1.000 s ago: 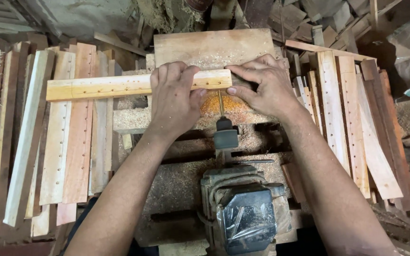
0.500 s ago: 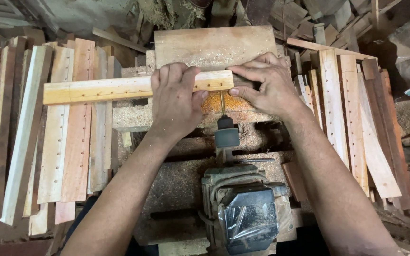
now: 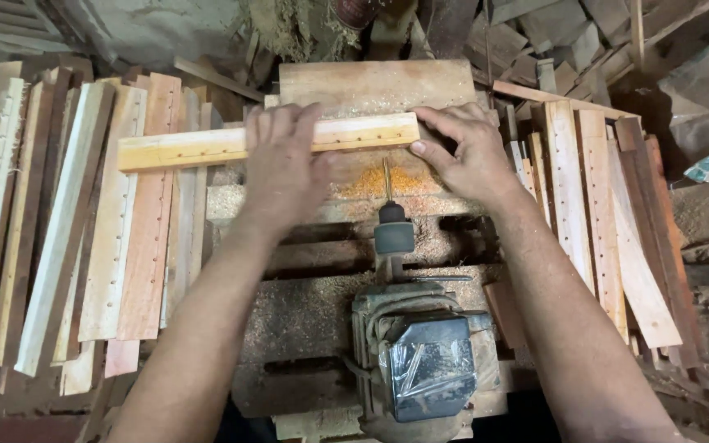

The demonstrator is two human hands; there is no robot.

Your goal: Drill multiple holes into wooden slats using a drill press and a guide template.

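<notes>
Both hands (image 3: pixel 285 168) (image 3: pixel 469 152) on wooden slat (image 3: pixel 198 146)

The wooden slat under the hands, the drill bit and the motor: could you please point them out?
wooden slat (image 3: pixel 182 148), head view, bare left stretch of its top face.
drill bit (image 3: pixel 386 176), head view, middle of the thin shaft.
motor (image 3: pixel 428 369), head view, dark housing's top.

both forearms are bare to the elbow, no sleeves, gloves, rings or watch on left hand (image 3: pixel 285 168) or right hand (image 3: pixel 469 152).
</notes>
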